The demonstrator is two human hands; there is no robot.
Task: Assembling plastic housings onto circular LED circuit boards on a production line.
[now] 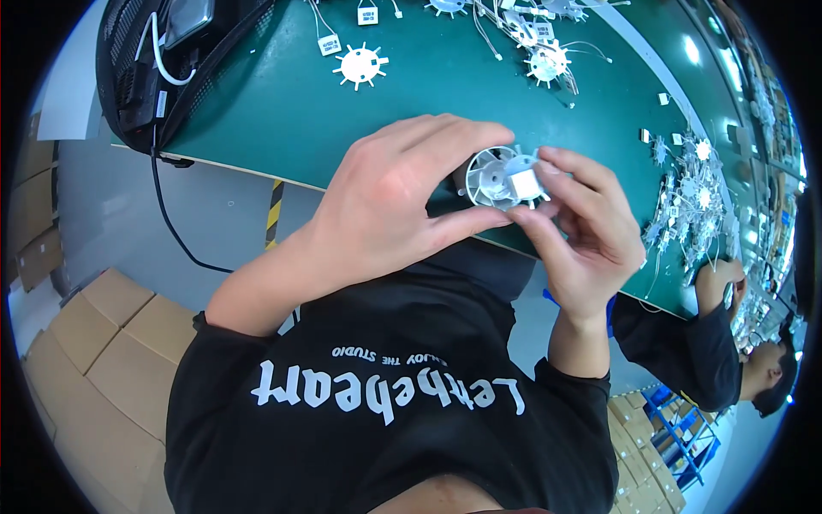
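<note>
My left hand [390, 184] is wrapped round a round housing with a white ringed open end [473, 190], held just above the near edge of the table. A star-shaped white circuit board [543, 198] with a white square block [524, 184] on it lies against that open end. The fingertips and thumb of my right hand [591, 210] pinch the board at its right rim. Whether the board sits inside the housing or only touches it, I cannot tell. Most of the housing's body is hidden behind my left fingers.
On the green table [257, 120] lie a spoked white board [360, 66] and a wired heap of boards [548, 60]. A black mesh basket [120, 77] stands at the left edge. Right, a co-worker's hand [719, 278] is beside another heap [685, 201]. Cardboard boxes [111, 343] lie lower left.
</note>
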